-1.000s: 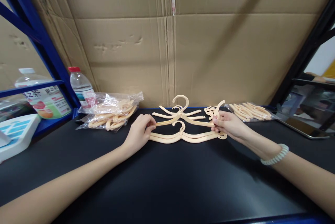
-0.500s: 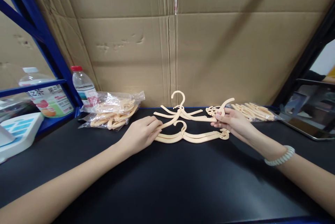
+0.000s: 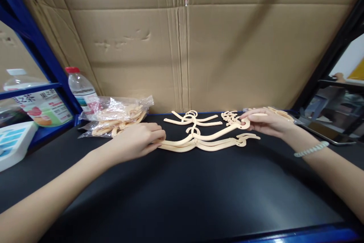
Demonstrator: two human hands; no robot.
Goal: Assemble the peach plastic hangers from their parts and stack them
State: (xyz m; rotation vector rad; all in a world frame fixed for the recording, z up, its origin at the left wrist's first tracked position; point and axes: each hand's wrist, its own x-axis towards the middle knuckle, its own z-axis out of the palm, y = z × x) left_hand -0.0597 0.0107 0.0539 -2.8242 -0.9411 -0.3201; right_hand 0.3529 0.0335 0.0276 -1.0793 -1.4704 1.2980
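The pale cream plastic clothes hanger with curved arms [image 3: 216, 134] is held between both hands, above the middle of the black, smooth-topped surface [image 3: 182, 197]. The left hand [image 3: 142, 138] pinches the tip of its left arm between thumb and fingers. The right hand [image 3: 267, 123] grasps the curled, notched end piece of matching plastic [image 3: 244, 123] at the other tip, so the grip is closed at both ends, and the right arm rises toward its hand.

Just in front lie nested cream plastic hangers [image 3: 210, 148]. They overlap the held one in this view, so I can't say whether the left arm touches them. Behind are loose, slender cream plastic bars [image 3: 210, 123] and, nearer the right hand, a heap of small curled cream plastic pieces [image 3: 229, 117]. Clear plastic bags of cream parts [image 3: 113, 116] sit beyond the left hand.

The hanger should be light and fairly stiff, perhaps flexing a little at its slim middle, with a smooth finish that could slip under loose fingertips. It looks sturdy along the arms but weaker at the notched end, so the best hold is probably on the thicker arm close to the joint, with the other end steadied lightly.
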